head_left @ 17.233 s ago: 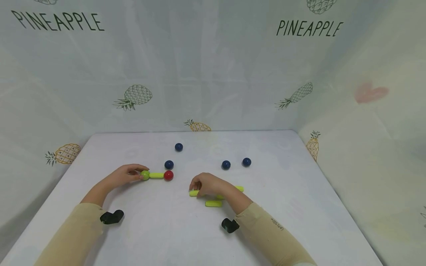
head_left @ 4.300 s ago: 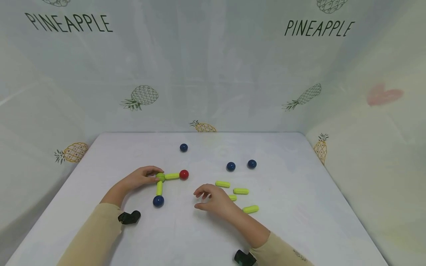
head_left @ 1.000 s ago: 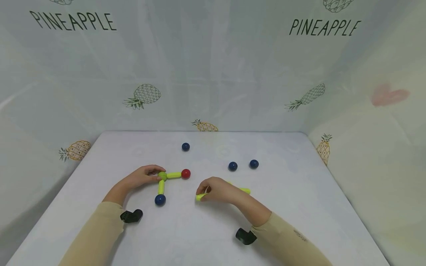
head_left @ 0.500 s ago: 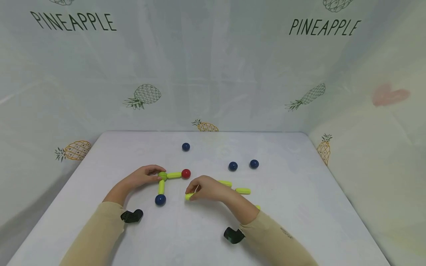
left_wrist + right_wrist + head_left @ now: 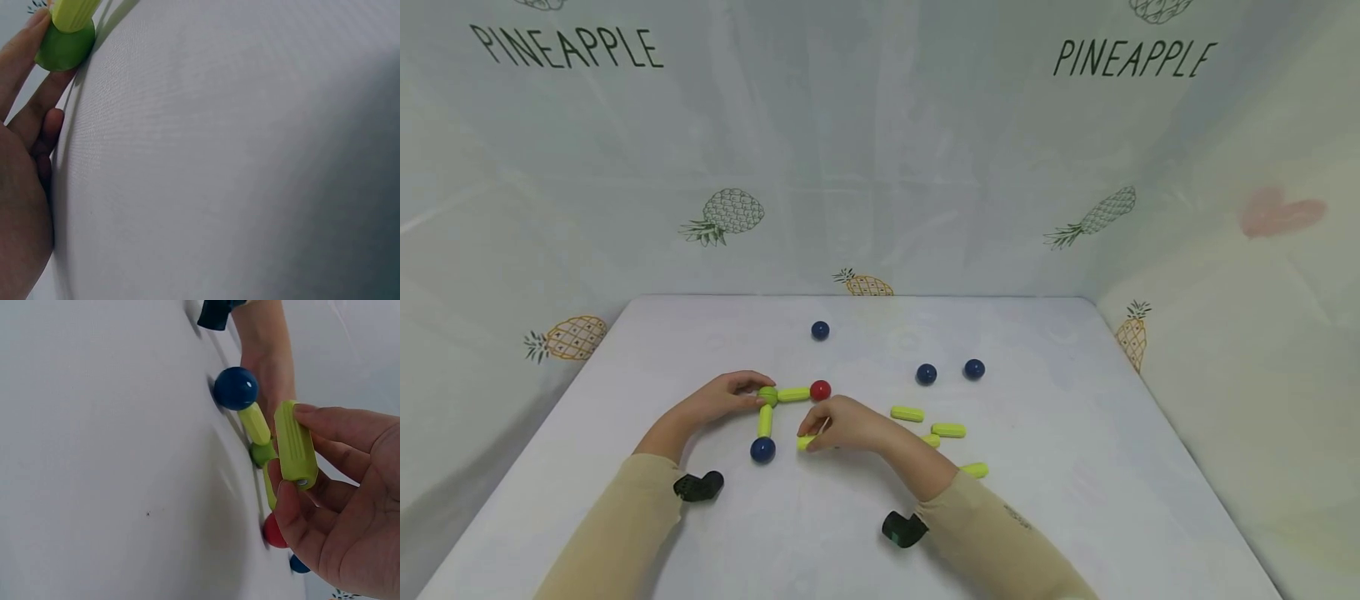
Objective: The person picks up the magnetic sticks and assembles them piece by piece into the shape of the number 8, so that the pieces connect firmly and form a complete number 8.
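My left hand (image 5: 722, 398) pinches a green ball (image 5: 767, 396) at the corner of an L-shaped magnetic build. From that ball one yellow-green stick (image 5: 793, 394) runs right to a red ball (image 5: 820, 390). Another stick (image 5: 764, 422) points toward me and ends in a blue ball (image 5: 763, 450). My right hand (image 5: 850, 425) holds a loose magnetic stick (image 5: 295, 447) between thumb and fingers, just right of the blue ball. In the right wrist view this stick is ribbed, with a small metal tip at one end. The left wrist view shows fingers around the green ball (image 5: 65, 49).
Three loose blue balls lie farther back, one (image 5: 820, 331) behind the red ball and two (image 5: 927, 373) to the right. Several spare sticks (image 5: 907, 412) are scattered behind and beside my right forearm. A dark camera (image 5: 904, 529) sits at my right wrist, another (image 5: 698, 487) at my left.
The stick and blue ball on the near side joined the build between the two oldest frames. Since then my right hand has picked up a stick and carried it left; my left hand stays put.
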Demonstrator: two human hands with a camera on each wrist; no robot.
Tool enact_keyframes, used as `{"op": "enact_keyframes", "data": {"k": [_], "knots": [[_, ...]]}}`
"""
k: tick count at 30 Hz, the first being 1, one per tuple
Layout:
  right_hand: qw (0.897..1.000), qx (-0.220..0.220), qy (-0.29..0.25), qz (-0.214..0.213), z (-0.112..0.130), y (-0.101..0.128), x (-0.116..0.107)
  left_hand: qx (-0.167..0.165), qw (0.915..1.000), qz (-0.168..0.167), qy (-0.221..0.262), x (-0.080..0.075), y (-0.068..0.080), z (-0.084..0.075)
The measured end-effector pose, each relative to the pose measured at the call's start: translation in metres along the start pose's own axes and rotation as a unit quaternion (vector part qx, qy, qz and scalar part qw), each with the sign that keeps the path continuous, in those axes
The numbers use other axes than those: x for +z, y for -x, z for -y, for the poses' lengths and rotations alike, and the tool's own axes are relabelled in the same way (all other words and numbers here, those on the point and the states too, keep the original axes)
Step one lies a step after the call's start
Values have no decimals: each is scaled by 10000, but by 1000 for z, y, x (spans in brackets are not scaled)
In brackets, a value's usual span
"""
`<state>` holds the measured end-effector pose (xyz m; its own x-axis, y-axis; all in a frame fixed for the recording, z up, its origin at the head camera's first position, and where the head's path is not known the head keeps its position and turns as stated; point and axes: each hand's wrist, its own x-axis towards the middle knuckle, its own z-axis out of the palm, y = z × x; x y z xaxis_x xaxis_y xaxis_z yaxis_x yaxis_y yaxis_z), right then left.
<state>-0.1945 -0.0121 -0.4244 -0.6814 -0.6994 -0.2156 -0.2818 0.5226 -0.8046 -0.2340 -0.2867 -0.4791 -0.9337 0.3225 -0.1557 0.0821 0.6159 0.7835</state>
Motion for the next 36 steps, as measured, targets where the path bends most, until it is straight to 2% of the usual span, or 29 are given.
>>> {"op": "enact_keyframes", "data": {"k": [15,36], "knots": [[9997,174,-171,-69,0,-16,14,117,9998,-12,-144,1,2,-6],[9985,279,-428,-211,0,-28,25,-90,9998,-69,-157,3,0,-7]]}}
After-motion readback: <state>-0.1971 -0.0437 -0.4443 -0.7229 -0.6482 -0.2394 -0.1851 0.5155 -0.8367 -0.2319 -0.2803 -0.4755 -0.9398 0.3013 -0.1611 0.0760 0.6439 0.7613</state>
